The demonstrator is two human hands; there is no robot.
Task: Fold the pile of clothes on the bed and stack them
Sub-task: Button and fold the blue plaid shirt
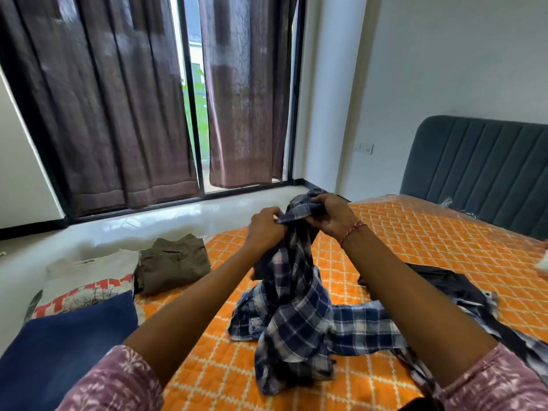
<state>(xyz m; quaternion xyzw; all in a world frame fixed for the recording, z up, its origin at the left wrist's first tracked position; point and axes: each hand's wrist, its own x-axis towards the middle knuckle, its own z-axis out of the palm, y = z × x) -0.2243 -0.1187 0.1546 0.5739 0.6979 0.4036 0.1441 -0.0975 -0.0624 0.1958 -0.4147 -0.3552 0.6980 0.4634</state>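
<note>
1. A plaid shirt (292, 298) is held up above the bed (415, 232), gripped at its top end by both hands, which are raised close together.
2. The left hand (265, 225) is curled round a bunched edge of the shirt, with the fingers closed on the cloth.
3. The right hand (332, 216) is set just beside the left and slightly higher; a fold of the shirt is pinched between its thumb and fingers. A red thread (353, 231) is worn at that wrist.
4. The rest of the shirt is left hanging below the hands, and its lower part and a sleeve are spread on the orange quilt between the forearms.
5. A dark garment (444, 281) is seen on the quilt under the right forearm, partly hidden by it.
6. To the left, well apart from the hands, folded clothes are laid in a row: olive trousers (175, 264), a white printed tee (89, 280) and a blue piece (65, 342) nearest the camera.
7. A grey headboard (480, 170) is seen at the right, and dark curtains (118, 99) are hung over the window behind.
</note>
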